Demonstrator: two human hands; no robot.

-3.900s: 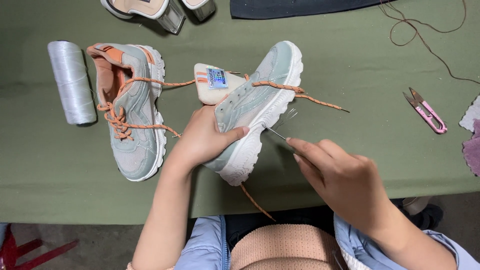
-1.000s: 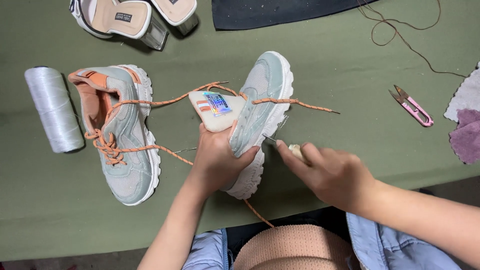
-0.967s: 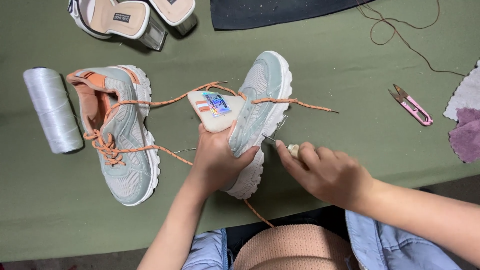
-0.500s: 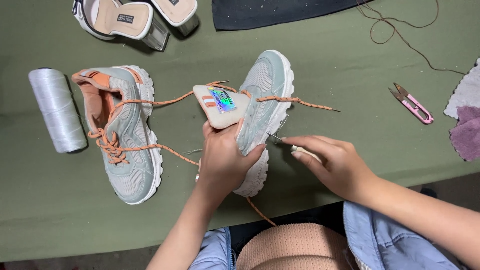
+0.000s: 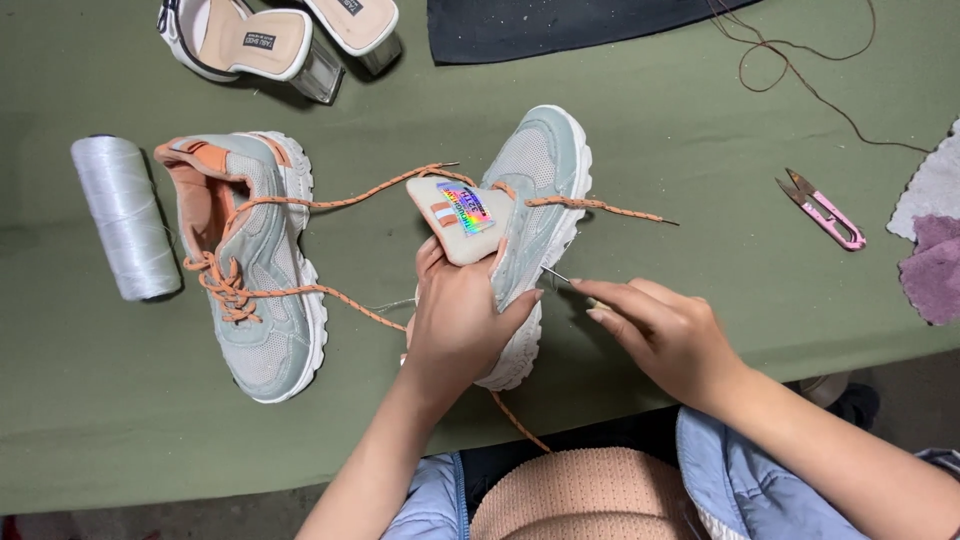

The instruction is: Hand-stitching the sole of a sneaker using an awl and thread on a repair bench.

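Head cam has your left hand (image 5: 462,325) wrapped tight around the pale green sneaker (image 5: 530,215), tipped on its side mid-table (image 5: 700,120). Your right hand (image 5: 665,330) has its fingers pinched together on a thin needle (image 5: 556,275) poking at the sole edge. The matching sneaker (image 5: 255,270) lies to the left, beside a white thread spool (image 5: 125,215). Pink snips (image 5: 825,208) sit well off to the right.

On the table (image 5: 700,130), a spool (image 5: 125,215) lies far left, one sneaker (image 5: 255,270) beside it, another sneaker (image 5: 535,210) at centre, snips (image 5: 825,210) right, heels (image 5: 280,35) behind.
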